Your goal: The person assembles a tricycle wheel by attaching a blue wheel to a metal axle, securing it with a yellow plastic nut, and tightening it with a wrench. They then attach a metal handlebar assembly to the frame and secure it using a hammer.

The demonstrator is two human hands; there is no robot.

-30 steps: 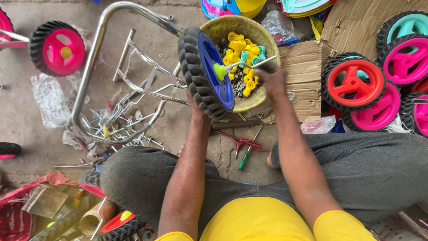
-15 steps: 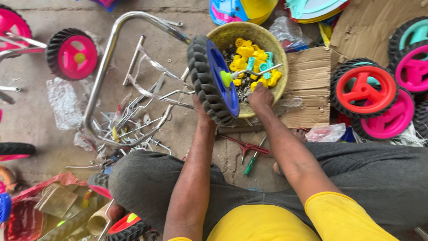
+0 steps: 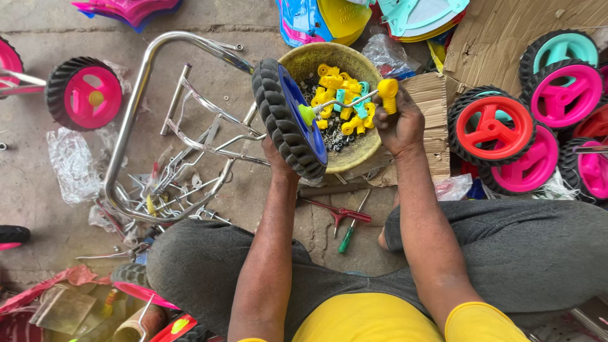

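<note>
Left hand (image 3: pixel 278 157): mostly hidden behind the wheel, fingers wrapped around the black tread from below, so it's gripping the wheel.
Wheel (image 3: pixel 290 117): black tyre with a blue hub, held up on edge over the floor, right in front of the bowl.
Right hand (image 3: pixel 399 123): fingers closed on a yellow cap (image 3: pixel 387 93), held just above the bowl's right rim.
Rod (image 3: pixel 342 104): thin metal, seen running from the wheel's hub to the yellow cap, with a green piece (image 3: pixel 306 114) at the hub end.
Bowl (image 3: pixel 304 60): olive-coloured, on the floor, filled with yellow and teal plastic bits plus dark nuts.
Floor stuff: chrome frame (image 3: pixel 136 107) to the left, red pliers (image 3: pixel 339 213) and green screwdriver (image 3: pixel 349 232) between the knees, pink and red wheels (image 3: pixel 491 130) stacked on the right.
</note>
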